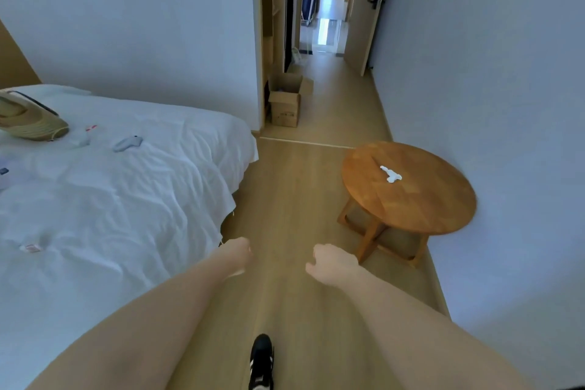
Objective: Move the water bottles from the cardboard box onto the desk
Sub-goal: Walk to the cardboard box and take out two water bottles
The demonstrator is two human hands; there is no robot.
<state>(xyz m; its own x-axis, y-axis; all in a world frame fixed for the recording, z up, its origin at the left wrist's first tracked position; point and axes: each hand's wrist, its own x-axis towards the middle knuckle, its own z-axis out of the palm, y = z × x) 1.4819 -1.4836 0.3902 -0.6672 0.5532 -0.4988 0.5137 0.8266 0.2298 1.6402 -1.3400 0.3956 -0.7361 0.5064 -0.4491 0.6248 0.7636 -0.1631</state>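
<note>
- Hands first: I see my left hand (238, 255) and right hand (329, 264) stretched forward over the floor (294, 199), forearms reaching in from the bottom edge, the two hands near each other but apart.
- Left hand's fingers are curled under loosely; it holds nothing.
- Right hand's fingers are likewise curled, thumb pointing inward, and nothing is in it either.
- Both hands hang in the air, touching neither the bed (110, 193) on my left nor the table (408, 190) on my right.
- The box (285, 103) stands on the floor well ahead of both hands, at the foot of the wall corner where the passage begins, its flaps open upward.
- I can make out something dark inside the box, but it is too small for me to tell bottles.
- A white scrap (391, 174) lies on the round table top.
- A straw hat (30, 119) and a few small items lie on the bed's white sheet.
- One black shoe (261, 361) shows at the bottom edge between my forearms.
- An open door (368, 9) stands beyond the box.
</note>
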